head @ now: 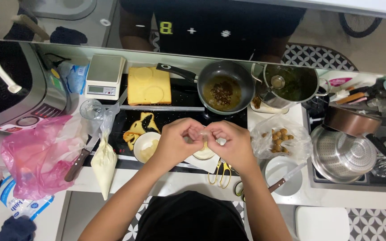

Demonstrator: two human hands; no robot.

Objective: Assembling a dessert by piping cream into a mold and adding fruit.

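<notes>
1. Left hand (pixel 175 140) and right hand (pixel 229 142) meet above the counter, fingertips pinching a small translucent wrapper (pixel 203 133).
2. The wrapper sits between both hands, over a white plate (pixel 204 157).
3. Yellow-handled scissors (pixel 220 173) lie just below.

Around the white plate (pixel 204 157), room is tight. Left of it, touching or nearly so, sits a small bowl (pixel 147 147); beyond stands the frying pan (pixel 225 87); right lies a clear bag (pixel 281 138). Yellow-handled scissors (pixel 220 173) lie just nearer, with bare counter (pixel 175 182) beside them.
</notes>
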